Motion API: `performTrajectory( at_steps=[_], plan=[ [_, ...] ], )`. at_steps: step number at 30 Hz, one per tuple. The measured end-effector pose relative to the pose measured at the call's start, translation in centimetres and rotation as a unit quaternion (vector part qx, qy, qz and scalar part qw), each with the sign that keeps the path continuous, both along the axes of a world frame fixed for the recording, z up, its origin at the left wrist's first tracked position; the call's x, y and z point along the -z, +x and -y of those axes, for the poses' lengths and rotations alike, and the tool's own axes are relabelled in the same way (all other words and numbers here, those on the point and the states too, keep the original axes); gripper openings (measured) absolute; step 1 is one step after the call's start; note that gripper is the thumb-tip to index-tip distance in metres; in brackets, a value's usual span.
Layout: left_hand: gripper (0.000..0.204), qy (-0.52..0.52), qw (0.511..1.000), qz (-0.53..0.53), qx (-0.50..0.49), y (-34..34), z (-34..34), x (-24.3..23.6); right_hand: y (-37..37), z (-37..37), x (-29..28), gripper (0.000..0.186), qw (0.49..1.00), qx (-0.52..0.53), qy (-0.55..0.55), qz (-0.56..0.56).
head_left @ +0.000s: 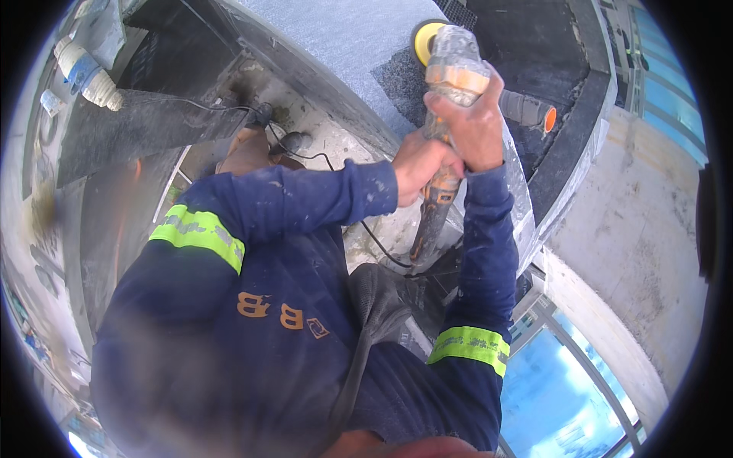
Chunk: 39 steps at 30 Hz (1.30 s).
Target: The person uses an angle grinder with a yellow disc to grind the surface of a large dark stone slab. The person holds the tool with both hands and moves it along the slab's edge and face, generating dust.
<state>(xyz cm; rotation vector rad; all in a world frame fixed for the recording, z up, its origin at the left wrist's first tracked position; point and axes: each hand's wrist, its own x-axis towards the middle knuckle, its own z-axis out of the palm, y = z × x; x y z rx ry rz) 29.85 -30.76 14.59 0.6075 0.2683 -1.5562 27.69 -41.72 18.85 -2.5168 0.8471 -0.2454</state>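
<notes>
A dusty orange-and-black angle polisher (440,197) slants across the middle of the view, its head away from me. On its far end is a round yellow disc (427,40) with a dark rim, at the edge of a speckled grey stone slab (343,49). My right hand (477,122) is wrapped round the polisher just below its head. Lower down, my left hand (421,164) is closed on the body. A black cord (382,248) leads from the handle's near end toward the left. Whether the disc touches the stone cannot be made out.
A grey pipe with an orange end (549,119) lies right of my right hand, inside a dark stone edge (569,145). Dark slabs (107,141) and a wrapped white-and-blue roll (88,74) are at the left. My shoes (296,142) stand on a dusty floor.
</notes>
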Motion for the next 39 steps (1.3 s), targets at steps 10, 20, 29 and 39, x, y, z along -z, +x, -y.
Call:
performTrajectory(
  at_steps=[10, 20, 29, 39],
  plan=[
    [0.027, -0.021, 0.998, -0.035, 0.053, 0.9, 3.8, 0.2, -0.7, 4.1, 0.7, 0.091, 0.996, 0.001, -0.087, -0.018],
    [0.036, 0.072, 0.996, 0.035, -0.050, -2.0, -3.3, -1.2, -1.7, -3.1, 0.2, 0.091, 0.997, -0.011, 0.082, 0.008],
    [0.033, 0.002, 0.999, -0.018, 0.035, 0.8, 3.5, -0.5, -0.3, 3.5, 0.0, 0.090, 0.997, 0.070, 0.017, -0.031],
    [0.016, -0.026, 0.998, 0.001, 0.063, 1.8, 4.9, 0.2, -0.8, 5.6, 1.6, 0.072, 0.996, 0.048, -0.053, -0.048]
  ],
)
